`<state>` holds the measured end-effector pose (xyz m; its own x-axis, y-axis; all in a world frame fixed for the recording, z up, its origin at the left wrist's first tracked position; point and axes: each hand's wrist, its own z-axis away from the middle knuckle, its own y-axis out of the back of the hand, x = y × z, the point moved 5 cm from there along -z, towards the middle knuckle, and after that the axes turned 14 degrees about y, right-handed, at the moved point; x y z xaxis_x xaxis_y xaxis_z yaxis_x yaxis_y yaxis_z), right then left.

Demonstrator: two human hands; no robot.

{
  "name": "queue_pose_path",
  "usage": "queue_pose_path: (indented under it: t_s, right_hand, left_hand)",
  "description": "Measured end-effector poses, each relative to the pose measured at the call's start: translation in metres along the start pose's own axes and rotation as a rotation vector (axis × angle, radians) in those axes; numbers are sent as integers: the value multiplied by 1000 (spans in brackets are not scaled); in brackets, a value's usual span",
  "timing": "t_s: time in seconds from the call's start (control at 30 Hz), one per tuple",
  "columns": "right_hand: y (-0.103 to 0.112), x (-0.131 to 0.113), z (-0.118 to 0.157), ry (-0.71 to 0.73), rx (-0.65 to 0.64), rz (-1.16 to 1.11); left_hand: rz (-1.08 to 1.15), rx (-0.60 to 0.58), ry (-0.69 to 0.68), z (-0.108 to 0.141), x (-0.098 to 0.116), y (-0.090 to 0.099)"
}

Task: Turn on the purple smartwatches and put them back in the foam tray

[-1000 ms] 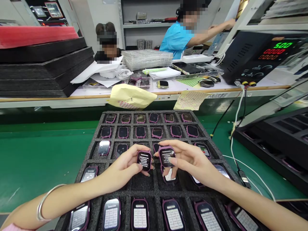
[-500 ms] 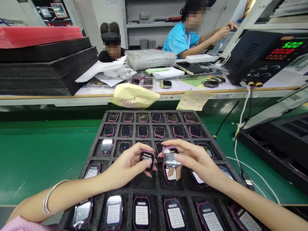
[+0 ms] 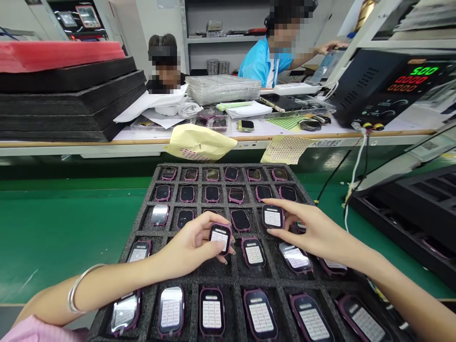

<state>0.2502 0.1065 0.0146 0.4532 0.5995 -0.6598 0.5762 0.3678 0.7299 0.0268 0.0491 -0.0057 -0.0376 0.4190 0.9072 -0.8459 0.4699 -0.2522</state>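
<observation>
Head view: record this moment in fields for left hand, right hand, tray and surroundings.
Left hand: pinches a rounded purple-framed device with a white keypad-like screen.
Right hand: fingertips grip a second rounded purple-framed device.
Tray: black foam tray with square cells, holding rows of similar devices, the far rows dark-screened.
Surroundings: green bench surface; black bench power supply with lit red and green digits; co-worker in a blue top.
</observation>
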Motion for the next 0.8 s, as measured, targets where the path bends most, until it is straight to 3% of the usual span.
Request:
queue_pose_path:
  t_s: [0.13, 0.23, 0.33, 0.4, 0.47, 0.53, 0.57, 0.7, 0.8]
  right_hand:
    - [13, 11, -3, 191, -77, 397]
    - [11, -1, -16, 275, -126, 466]
    - [-8, -23, -34, 355, -205, 450]
    - [-26, -31, -44, 341, -263, 494]
    - [-39, -33, -51, 254, -224, 585]
    - [-45, -32, -52, 172, -159, 630]
    - [-47, -31, -52, 132, -132, 619]
    - [-46, -26, -49, 43, -128, 427]
    - [-40, -35, -53, 123, -123, 302]
  left_hand:
    - [-476, 115, -38, 5, -5, -1]
    - [-908, 222, -160, 10, -5, -10]
    - [-1351, 384, -227, 17, 2, -14]
    - [-1616, 538, -201, 23, 11, -2]
    - [-1789, 743, -116, 31, 21, 23]
    - [-1876, 977, -2, 41, 27, 54]
    - [-1903, 1018, 41, 45, 25, 67]
    - [-1818, 994, 1, 52, 10, 95]
    - [-1502, 945, -87, 54, 1, 105]
